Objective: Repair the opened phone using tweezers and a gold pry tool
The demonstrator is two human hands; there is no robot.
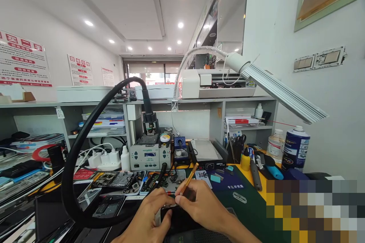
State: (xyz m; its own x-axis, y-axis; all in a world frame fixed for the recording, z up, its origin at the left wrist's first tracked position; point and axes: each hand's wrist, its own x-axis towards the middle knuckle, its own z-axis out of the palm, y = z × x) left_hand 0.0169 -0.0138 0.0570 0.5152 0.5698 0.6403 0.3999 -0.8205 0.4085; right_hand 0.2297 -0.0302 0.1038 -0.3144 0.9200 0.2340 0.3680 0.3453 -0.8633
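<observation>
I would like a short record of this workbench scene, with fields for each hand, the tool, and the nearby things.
left hand: steadies a dark phone low over the bench
right hand: grips a thin gold tool, its tip down at the phone's top edge
behind the hands: grey rework station, opened phones, black hose
right side: blue spray can, white desk lamp
surface: green mat

Cluttered workbench (pixel 258 182) with green mat (pixel 248 205), rework station (pixel 150 154), hotplate (pixel 205 154), spray can (pixel 295 148), phone parts (pixel 119 180).
</observation>
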